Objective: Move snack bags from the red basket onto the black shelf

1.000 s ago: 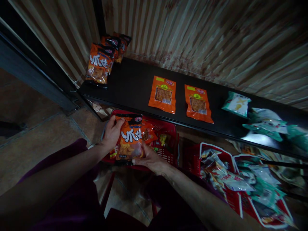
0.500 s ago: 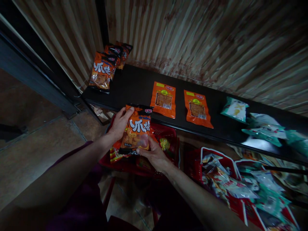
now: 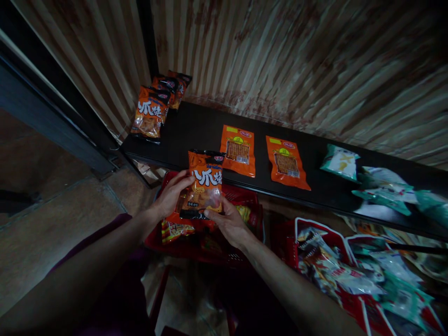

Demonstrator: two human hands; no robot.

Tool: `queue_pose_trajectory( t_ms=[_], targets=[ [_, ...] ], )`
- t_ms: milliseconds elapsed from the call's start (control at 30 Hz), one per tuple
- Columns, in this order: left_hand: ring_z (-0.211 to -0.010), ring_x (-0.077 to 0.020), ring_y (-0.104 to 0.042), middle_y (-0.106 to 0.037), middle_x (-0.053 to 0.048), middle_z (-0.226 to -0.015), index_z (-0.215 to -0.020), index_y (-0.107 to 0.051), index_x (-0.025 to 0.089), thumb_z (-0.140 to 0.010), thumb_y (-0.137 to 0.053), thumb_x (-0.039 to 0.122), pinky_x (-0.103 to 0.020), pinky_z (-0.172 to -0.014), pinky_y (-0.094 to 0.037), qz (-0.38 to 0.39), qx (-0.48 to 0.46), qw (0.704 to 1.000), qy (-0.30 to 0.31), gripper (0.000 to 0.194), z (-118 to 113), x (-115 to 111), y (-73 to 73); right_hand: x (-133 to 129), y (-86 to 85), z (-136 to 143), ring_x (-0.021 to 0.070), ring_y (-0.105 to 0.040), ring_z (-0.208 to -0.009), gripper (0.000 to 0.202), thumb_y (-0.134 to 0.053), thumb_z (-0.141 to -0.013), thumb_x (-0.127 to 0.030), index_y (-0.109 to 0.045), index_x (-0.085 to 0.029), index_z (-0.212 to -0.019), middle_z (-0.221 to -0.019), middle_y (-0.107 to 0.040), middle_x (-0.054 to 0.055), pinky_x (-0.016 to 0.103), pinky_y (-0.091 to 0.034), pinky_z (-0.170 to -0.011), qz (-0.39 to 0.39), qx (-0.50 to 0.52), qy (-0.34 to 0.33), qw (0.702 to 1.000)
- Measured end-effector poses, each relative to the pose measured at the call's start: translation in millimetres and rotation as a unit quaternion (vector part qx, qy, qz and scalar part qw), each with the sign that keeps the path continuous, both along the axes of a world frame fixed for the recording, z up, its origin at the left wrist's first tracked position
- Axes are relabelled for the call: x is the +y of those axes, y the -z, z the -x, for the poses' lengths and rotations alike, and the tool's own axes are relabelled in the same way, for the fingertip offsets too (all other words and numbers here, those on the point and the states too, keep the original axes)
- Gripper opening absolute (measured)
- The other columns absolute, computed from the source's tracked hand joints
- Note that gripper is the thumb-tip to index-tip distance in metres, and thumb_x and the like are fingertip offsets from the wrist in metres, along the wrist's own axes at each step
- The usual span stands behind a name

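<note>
An orange and black snack bag (image 3: 206,184) is upright between my hands, above a red basket (image 3: 257,224) and in front of the black shelf (image 3: 201,123). My left hand (image 3: 175,193) grips its left edge, the thumb on the front. My right hand (image 3: 231,221) pinches its lower right corner. On the shelf's left end stand several matching orange snack bags (image 3: 149,114). Nearer the bag I hold, two flat orange packets lie on the shelf, a left packet (image 3: 238,151) and a right packet (image 3: 287,163).
Green and white snack bags (image 3: 339,161) lie on the shelf's right part. Below it are more red baskets (image 3: 292,242) full of snack bags. A dark metal post (image 3: 63,93) rises at the left. Corrugated brown panelling (image 3: 262,56) stands behind the shelf.
The snack bag has moved slightly right and turned more upright. My left hand has slid lower on its side. The view has shifted a little, so the shelf sits lower in it.
</note>
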State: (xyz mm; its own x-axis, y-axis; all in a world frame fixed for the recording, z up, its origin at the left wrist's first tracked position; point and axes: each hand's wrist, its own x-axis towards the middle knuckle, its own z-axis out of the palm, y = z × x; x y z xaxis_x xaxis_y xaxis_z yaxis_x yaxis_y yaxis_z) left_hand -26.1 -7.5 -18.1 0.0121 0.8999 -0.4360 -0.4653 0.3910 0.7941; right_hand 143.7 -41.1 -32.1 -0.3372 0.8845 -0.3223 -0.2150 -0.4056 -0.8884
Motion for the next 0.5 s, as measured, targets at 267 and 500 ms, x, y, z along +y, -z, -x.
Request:
queue_pose_trajectory(
  t_ms=[267,500],
  targets=[
    [-0.100,-0.0224,-0.061,-0.066,-0.004,-0.112,-0.111,-0.064,0.026,-0.069,-0.070,0.025,-0.033,-0.086,-0.046,-0.063,0.020,0.997,0.045,0.043,1,-1,5.9,9,-5.3,10,0.0208,-0.059,-0.108,0.047,-0.076,-0.068,-0.026,-0.058,-0.026,-0.111,-0.117,-0.065,0.002,0.042,-0.040,-0.103,-0.030,0.006,0.037,0.999],
    [-0.097,-0.0204,-0.062,-0.068,-0.002,-0.104,-0.107,-0.065,0.024,-0.069,-0.069,0.024,-0.029,-0.084,-0.047,-0.100,0.059,0.993,-0.003,0.038,-10,9,3.7,16,-5.5,10,0.0208,-0.059,-0.110,0.049,-0.075,-0.068,-0.027,-0.058,-0.027,-0.114,-0.118,-0.065,0.002,0.043,-0.038,-0.105,-0.027,0.001,0.056,0.998]
  ],
)
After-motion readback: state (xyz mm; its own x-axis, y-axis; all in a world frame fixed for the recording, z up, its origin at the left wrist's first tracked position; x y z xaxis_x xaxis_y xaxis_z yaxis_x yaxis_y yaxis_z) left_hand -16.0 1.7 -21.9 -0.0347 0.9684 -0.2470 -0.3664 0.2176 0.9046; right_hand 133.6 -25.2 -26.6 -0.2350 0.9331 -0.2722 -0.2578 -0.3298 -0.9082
